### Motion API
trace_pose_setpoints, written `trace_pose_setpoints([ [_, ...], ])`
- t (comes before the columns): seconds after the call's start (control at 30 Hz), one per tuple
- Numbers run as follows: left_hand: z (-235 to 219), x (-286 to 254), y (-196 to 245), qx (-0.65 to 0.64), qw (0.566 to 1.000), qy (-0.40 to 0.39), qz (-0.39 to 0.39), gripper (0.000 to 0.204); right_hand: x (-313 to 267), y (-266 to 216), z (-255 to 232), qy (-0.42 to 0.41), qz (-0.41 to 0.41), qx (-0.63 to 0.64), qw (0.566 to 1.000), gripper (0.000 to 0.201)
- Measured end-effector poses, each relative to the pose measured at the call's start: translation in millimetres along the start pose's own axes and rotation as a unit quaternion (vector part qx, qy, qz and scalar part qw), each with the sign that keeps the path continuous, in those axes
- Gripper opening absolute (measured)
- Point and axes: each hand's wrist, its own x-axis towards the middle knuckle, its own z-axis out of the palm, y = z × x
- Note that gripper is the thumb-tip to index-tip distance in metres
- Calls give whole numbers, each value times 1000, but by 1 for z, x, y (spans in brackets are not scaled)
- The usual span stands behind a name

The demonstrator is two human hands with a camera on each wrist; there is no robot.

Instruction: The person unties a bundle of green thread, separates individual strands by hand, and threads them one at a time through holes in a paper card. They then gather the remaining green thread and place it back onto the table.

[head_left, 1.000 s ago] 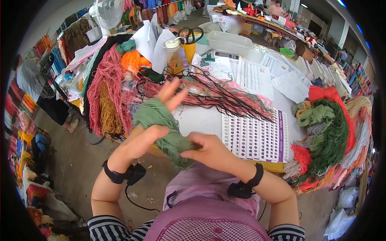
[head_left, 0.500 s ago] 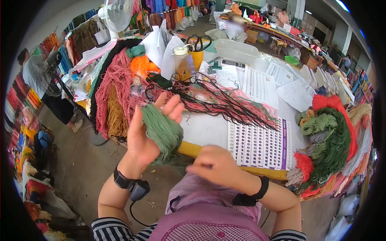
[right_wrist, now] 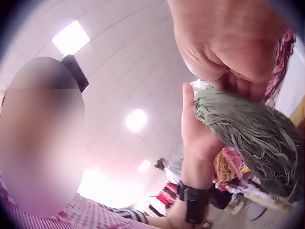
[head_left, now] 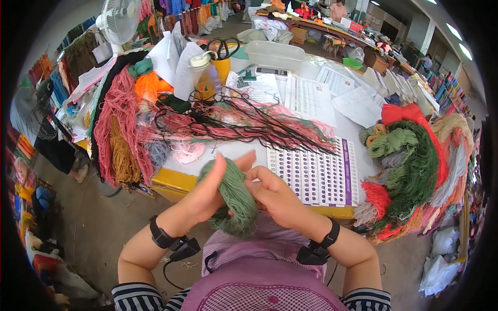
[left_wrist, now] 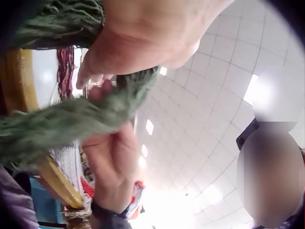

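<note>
A green yarn skein (head_left: 236, 199) hangs over my left hand (head_left: 205, 197) in front of the table's near edge. That hand's thumb points up and its fingers reach out straight behind the strands. From the other side my right hand (head_left: 280, 199) pinches the skein near its upper part with bent fingers and thumb. In the right wrist view the green skein (right_wrist: 252, 133) droops across the left palm, while the right fingers (right_wrist: 243, 86) curl at its top. The left wrist view has a length of the skein (left_wrist: 71, 126) crossing between both hands.
Long pink and black strands (head_left: 249, 124) lie across the table beside a purple-edged chart card (head_left: 311, 176). Yarn piles hang at the left (head_left: 122, 124) and right (head_left: 410, 171). Behind stand a bottle (head_left: 203, 78), scissors (head_left: 223, 49), a clear tray (head_left: 275, 54) and papers (head_left: 308, 96).
Half a second ago my right hand was apart from the skein; now it pinches it again. My left hand has turned from palm up to thumb up, with the skein still on it.
</note>
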Motion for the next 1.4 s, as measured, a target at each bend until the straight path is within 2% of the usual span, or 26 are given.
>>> trace_pose_setpoints([
  [0.07,11,9,14,-21,994,71,86,82,-1,3,-16,43,-78,-236,968,20],
  [0.1,11,10,19,9,996,68,63,79,0,2,-18,50,-118,-210,969,20],
  [0.13,15,13,22,7,996,63,64,79,-2,-3,-19,54,-119,-212,968,20],
  [0.2,23,20,25,102,992,67,12,77,-8,-19,-16,85,-145,-186,968,22],
  [0.23,27,25,23,113,990,85,20,65,-10,-22,-23,87,-141,-192,967,22],
  [0.27,30,28,26,113,990,80,18,65,-12,-25,-28,92,-142,-192,967,22],
  [0.33,33,31,33,199,975,81,58,46,-17,-31,-38,100,-158,-163,969,20],
  [0.37,31,35,31,198,976,77,56,46,-20,-33,-41,93,-166,-140,972,19],
  [0.43,25,44,25,102,987,66,103,27,-26,-38,-45,95,-160,-133,973,19],
  [0.53,35,50,23,44,990,101,83,24,-30,-33,-58,94,-156,-131,975,19],
  [0.7,41,61,15,-13,993,107,43,28,-30,-34,-68,92,-137,-104,981,21],
  [0.8,42,66,12,-39,992,115,24,32,-28,-32,-70,111,-151,-105,977,20],
  [0.9,41,70,7,-52,992,115,25,33,-25,-35,-67,128,-113,-98,980,18],
  [0.97,41,71,5,-51,992,107,34,33,-21,-32,-67,134,-125,-211,960,15],
  [1.0,41,71,5,-40,992,114,40,33,-19,-31,-68,133,-125,-210,960,15],
  [1.1,39,67,10,-20,990,133,37,36,-15,-30,-69,134,-150,-183,962,17],
  [1.17,35,64,11,-10,989,144,28,40,-15,-37,-67,108,-118,-21,987,20],
  [1.2,32,64,10,-46,989,142,21,46,-12,-36,-68,106,-117,-20,987,20],
  [1.27,30,64,6,-83,987,139,11,52,-9,-33,-68,143,-87,-102,981,25],
  [1.33,31,63,1,-41,994,88,44,64,-8,-36,-52,151,-83,-96,980,23],
  [1.4,33,62,-3,-47,993,88,62,57,-6,-34,-53,128,-91,-119,980,20],
])
